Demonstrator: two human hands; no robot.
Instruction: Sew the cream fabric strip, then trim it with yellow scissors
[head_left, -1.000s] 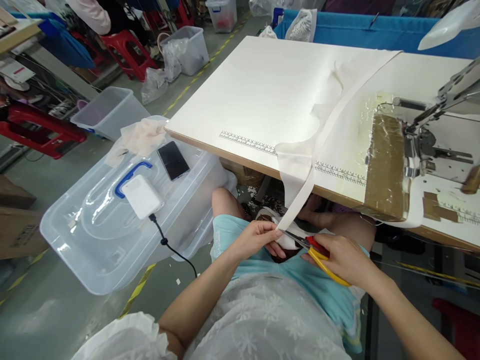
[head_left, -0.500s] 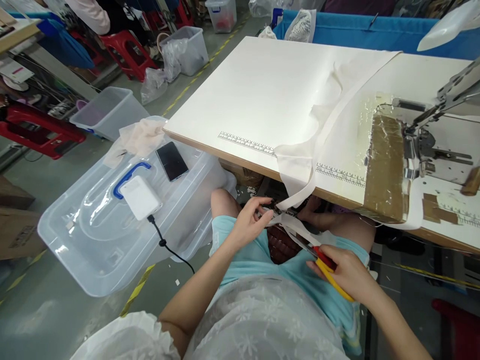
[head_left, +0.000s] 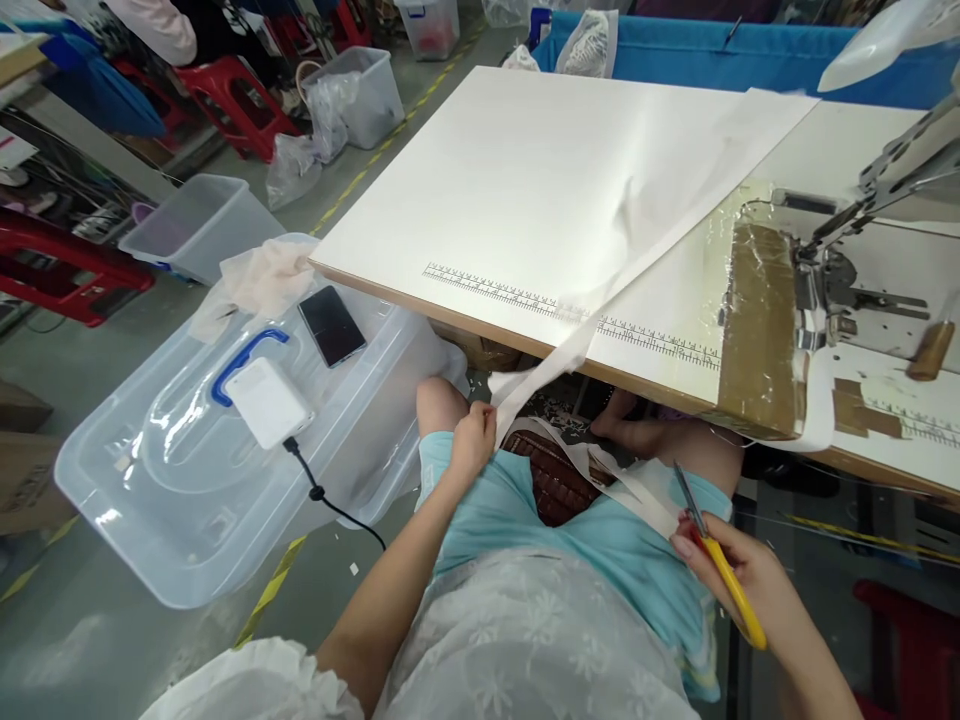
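A pale fabric strip point(head_left: 651, 262) runs from the far part of the white table over its front edge. Its near end is gripped by my left hand point(head_left: 475, 440), whose fingers are closed above my left thigh. Yellow and red scissors point(head_left: 724, 570) are in my right hand point(head_left: 739, 572), over my right thigh, with the blades pointing up and away. A second pale strip point(head_left: 634, 492) hangs across my lap and reaches the fingers of my right hand. Beneath it, a brown quilted bag point(head_left: 559, 482) lies between my legs.
The sewing machine point(head_left: 825, 290) stands on the table point(head_left: 450, 180) at right. At left, a lidded plastic box point(head_left: 165, 480) bears a phone point(head_left: 332, 326), a white device point(head_left: 270, 402) with a cable, and cloth point(head_left: 266, 280). A person sits on a red stool point(head_left: 229, 100) at upper left.
My left hand has moved left and slightly down, drawing the fabric strip straighter across the table. My right hand with the scissors has moved right and down, away from my left hand.
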